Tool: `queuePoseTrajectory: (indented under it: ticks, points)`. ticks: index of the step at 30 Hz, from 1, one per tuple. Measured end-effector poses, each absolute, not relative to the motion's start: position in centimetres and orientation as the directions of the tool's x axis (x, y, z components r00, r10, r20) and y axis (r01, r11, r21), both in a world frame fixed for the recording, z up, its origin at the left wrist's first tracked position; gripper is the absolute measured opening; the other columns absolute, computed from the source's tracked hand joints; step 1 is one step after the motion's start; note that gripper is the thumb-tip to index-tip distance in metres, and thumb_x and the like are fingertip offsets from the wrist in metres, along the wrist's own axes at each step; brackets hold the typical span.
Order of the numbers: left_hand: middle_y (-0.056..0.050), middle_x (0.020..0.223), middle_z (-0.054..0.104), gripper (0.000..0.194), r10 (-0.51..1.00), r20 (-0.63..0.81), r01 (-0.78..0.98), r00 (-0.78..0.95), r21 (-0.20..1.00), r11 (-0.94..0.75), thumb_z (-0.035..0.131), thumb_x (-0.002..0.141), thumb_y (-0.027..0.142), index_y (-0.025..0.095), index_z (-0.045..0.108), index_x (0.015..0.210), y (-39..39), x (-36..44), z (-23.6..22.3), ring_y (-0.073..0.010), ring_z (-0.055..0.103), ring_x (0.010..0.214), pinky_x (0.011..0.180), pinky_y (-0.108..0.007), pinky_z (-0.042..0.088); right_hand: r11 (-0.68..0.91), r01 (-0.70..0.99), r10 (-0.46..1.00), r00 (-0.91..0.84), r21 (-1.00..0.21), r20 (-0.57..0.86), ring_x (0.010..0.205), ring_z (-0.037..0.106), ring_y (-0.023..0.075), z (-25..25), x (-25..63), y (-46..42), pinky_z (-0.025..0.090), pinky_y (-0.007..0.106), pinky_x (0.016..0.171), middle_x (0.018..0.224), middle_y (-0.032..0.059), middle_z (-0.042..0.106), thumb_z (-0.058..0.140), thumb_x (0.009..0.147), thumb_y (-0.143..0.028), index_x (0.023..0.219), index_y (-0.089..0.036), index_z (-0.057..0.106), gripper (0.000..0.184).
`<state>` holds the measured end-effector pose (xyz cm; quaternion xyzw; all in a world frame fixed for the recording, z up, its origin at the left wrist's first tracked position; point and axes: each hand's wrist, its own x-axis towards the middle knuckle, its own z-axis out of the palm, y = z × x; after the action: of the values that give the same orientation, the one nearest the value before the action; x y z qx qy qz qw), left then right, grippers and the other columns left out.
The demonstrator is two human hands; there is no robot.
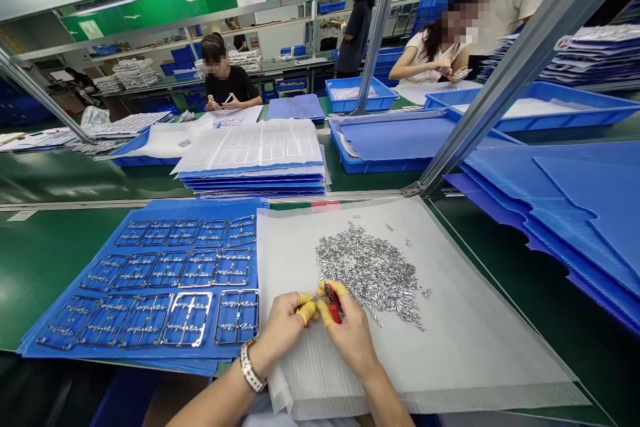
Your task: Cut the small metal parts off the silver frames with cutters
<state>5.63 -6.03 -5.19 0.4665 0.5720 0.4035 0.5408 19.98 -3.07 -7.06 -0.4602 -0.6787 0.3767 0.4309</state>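
Note:
My left hand [286, 323], with yellow finger cots on its fingertips, is pinched around a tiny silvery piece [315, 298]. Red-handled cutters [333, 303] sit in my right hand [350, 330], which also wears yellow cots; its fingertips almost meet those of the left. Fingers partly hide the cutter's jaws. Just beyond both hands, a heap of small shiny metal pieces [370, 270] is spread on a white foam sheet [460, 353]. On blue sheets [120, 360] to the left lie rows of shiny sprue frames [187, 318] with script-like shapes inside.
A metal post [480, 100] slants up at the right, beside stacked blue sheets [575, 213]. Behind the bench rail stand a pile of layered sheets [250, 160] and a blue tray [390, 163]. Several co-workers are farther back, two of them seated opposite [230, 83].

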Motion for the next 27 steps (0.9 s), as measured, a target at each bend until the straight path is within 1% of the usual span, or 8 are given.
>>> queuePoseTrajectory:
  ticks: [3,7,13,20,27]
  points:
    - [0.000,0.061,0.050,0.023,0.970,-0.242,0.094,0.031,0.967,0.238,0.052,0.079,0.028,0.015,0.056,0.061,-6.06,5.66,-5.04,-0.0119,0.043,0.061,0.058,-0.024,0.034,0.309,0.299,0.943,-0.220,-0.903,0.249,0.089,0.067,0.0203,-7.06,19.94,-3.05,0.056,0.036,0.078,0.101,0.0059,0.069,0.050,0.083,-0.024,0.114,-0.023,0.056,0.031]
    - [0.000,0.061,0.050,0.023,0.968,-0.249,0.072,0.036,0.967,0.246,0.051,0.079,0.030,0.015,0.057,0.063,-6.14,5.74,-4.75,-0.0120,0.043,0.060,0.057,-0.025,0.034,0.316,0.310,0.938,-0.245,-0.897,0.246,0.089,0.066,0.0203,-6.87,19.98,-3.03,0.056,0.035,0.076,0.101,0.0060,0.069,0.050,0.084,-0.024,0.114,-0.022,0.056,0.031]
    - [0.000,0.061,0.050,0.025,0.968,-0.250,0.062,0.027,0.967,0.248,0.051,0.080,0.033,0.014,0.058,0.065,-6.23,5.75,-4.58,-0.0119,0.043,0.059,0.057,-0.025,0.033,0.386,0.380,0.922,-0.200,-0.841,0.332,0.086,0.066,0.0220,-6.39,19.97,-3.18,0.055,0.036,0.074,0.097,0.0071,0.069,0.051,0.082,-0.023,0.107,-0.022,0.058,0.026]
    - [-0.001,0.063,0.051,0.026,0.972,-0.234,0.090,0.009,0.968,0.233,0.053,0.081,0.034,0.015,0.059,0.065,-6.21,5.82,-4.41,-0.0128,0.043,0.062,0.058,-0.025,0.034,0.310,0.363,0.949,-0.180,-0.879,0.260,0.087,0.067,0.0220,-6.91,19.95,-3.41,0.055,0.037,0.076,0.099,0.0073,0.069,0.051,0.083,-0.025,0.110,-0.021,0.057,0.028]
    - [-0.002,0.066,0.054,0.024,0.976,-0.217,0.108,-0.024,0.970,0.219,0.054,0.080,0.034,0.016,0.063,0.067,-6.54,5.85,-4.37,-0.0141,0.044,0.064,0.059,-0.025,0.034,0.268,0.292,0.959,-0.175,-0.918,0.224,0.088,0.067,0.0208,-6.69,20.06,-3.52,0.056,0.036,0.078,0.100,0.0068,0.069,0.051,0.084,-0.027,0.113,-0.021,0.056,0.029]
